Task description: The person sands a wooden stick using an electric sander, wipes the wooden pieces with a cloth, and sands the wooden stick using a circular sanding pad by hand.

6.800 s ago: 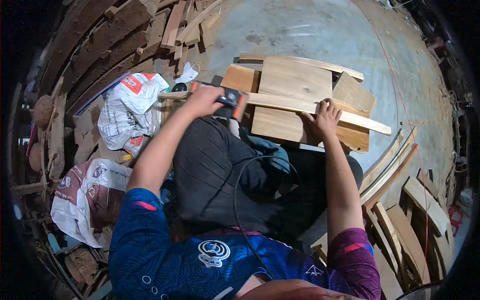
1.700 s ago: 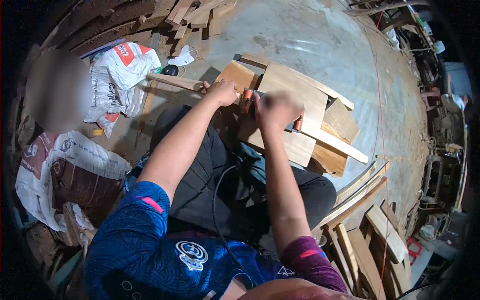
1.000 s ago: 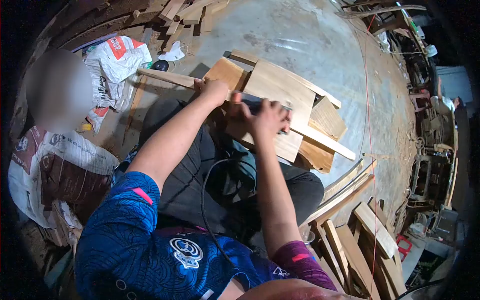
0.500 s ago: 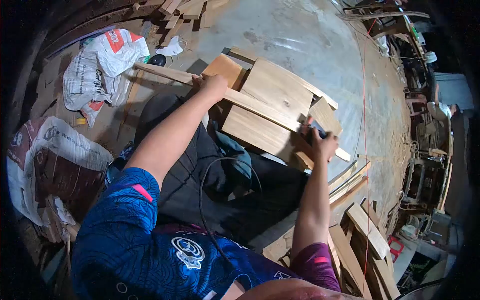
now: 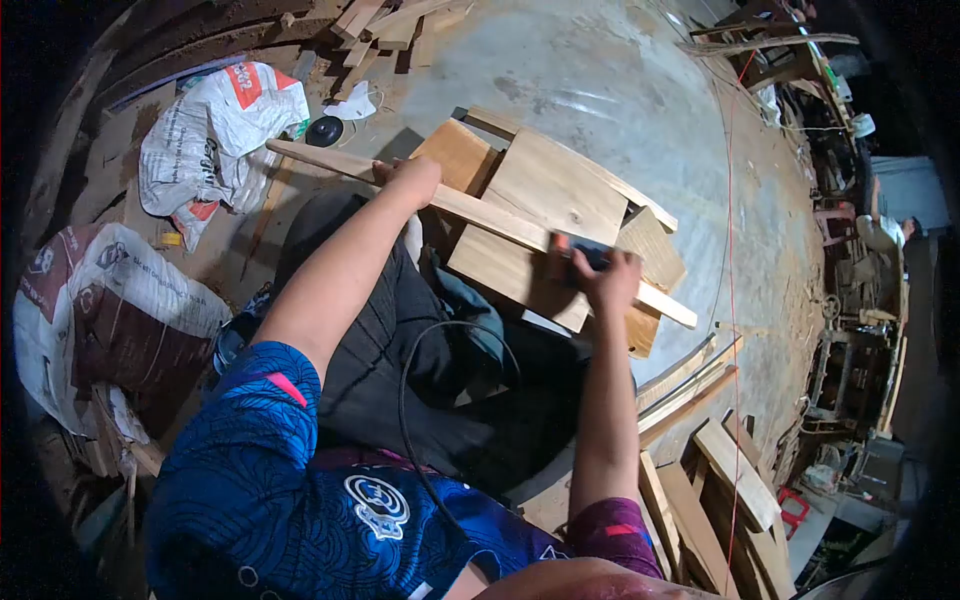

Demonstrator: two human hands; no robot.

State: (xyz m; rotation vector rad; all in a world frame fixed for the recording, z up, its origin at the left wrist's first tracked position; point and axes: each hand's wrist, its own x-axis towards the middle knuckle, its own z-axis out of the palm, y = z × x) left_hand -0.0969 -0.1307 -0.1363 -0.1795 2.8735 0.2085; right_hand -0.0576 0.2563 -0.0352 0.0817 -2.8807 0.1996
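A long, narrow wood strip (image 5: 490,218) lies slantwise across a low stack of boards. My left hand (image 5: 412,184) is closed around its left part, beside an orange-brown wood block (image 5: 458,157). Further right along the strip, my right hand (image 5: 612,280) grips a dark block with a reddish end (image 5: 585,254), which looks like a sanding block, pressed on the strip's top. Beneath lie a wide pale board (image 5: 560,180) and a second board (image 5: 510,268) nearer my legs. The sanding block's underside is hidden.
White sacks (image 5: 215,135) lie at the left, with a printed sack (image 5: 120,320) nearer me. Wood offcuts (image 5: 395,25) are piled at the back, and more timber (image 5: 735,470) is stacked at the right. A red line (image 5: 730,250) crosses the right side. Another person (image 5: 880,228) is far right.
My right hand has slid the sanding block leftward along the strip, toward my left hand. My left hand keeps its hold, shifted slightly left and down in view.
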